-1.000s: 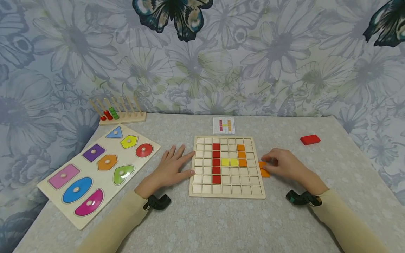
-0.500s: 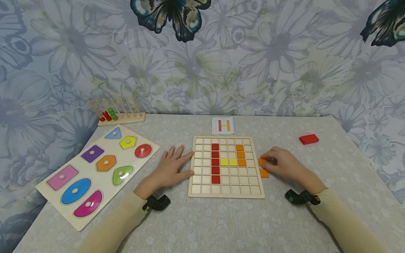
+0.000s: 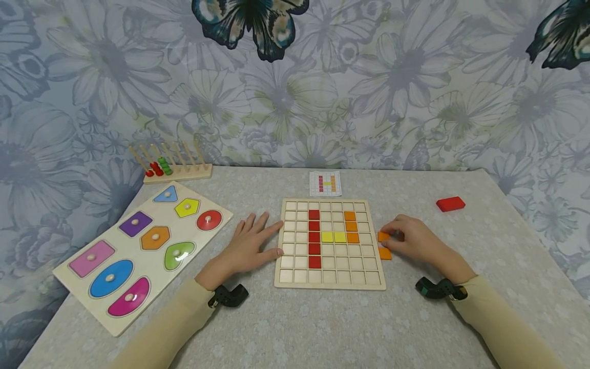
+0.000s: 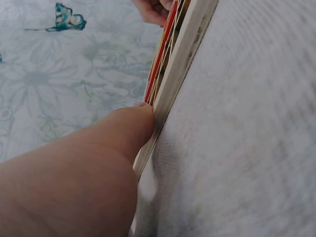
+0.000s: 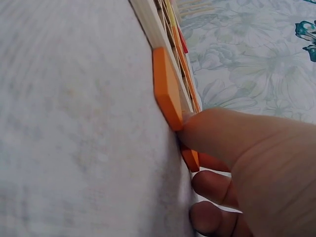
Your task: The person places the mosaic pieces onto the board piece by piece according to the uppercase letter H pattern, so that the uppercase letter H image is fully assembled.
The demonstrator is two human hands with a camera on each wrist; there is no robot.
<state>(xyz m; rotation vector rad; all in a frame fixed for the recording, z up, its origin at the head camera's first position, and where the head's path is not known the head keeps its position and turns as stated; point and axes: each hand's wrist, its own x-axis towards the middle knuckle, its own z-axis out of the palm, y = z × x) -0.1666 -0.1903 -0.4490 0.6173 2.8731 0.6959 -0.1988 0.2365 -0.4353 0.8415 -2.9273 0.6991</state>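
Note:
A wooden grid board (image 3: 330, 284) lies flat on the table, with a column of red tiles (image 3: 314, 238), two yellow tiles (image 3: 334, 237) and a shorter column of orange tiles (image 3: 350, 226) in its cells. My left hand (image 3: 246, 248) rests by the board's left edge, fingers spread, thumb and index fingertip touching the rim. At the right edge, my right hand (image 3: 415, 238) pinches a loose orange tile (image 5: 190, 158) between thumb and fingers, partly hidden by them. Another loose orange tile (image 3: 385, 253) lies just nearer, beside the board.
Behind the board lies a small pattern card (image 3: 325, 183). A red tile stack or block (image 3: 450, 204) sits at the right. To the left are a shape puzzle with knobs (image 3: 154, 266) and a wooden peg counter (image 3: 184, 173) with red and green beads.
The two loose orange tiles, close together a second ago, now have a gap between them. My left hand has stayed in place at the board's edge.

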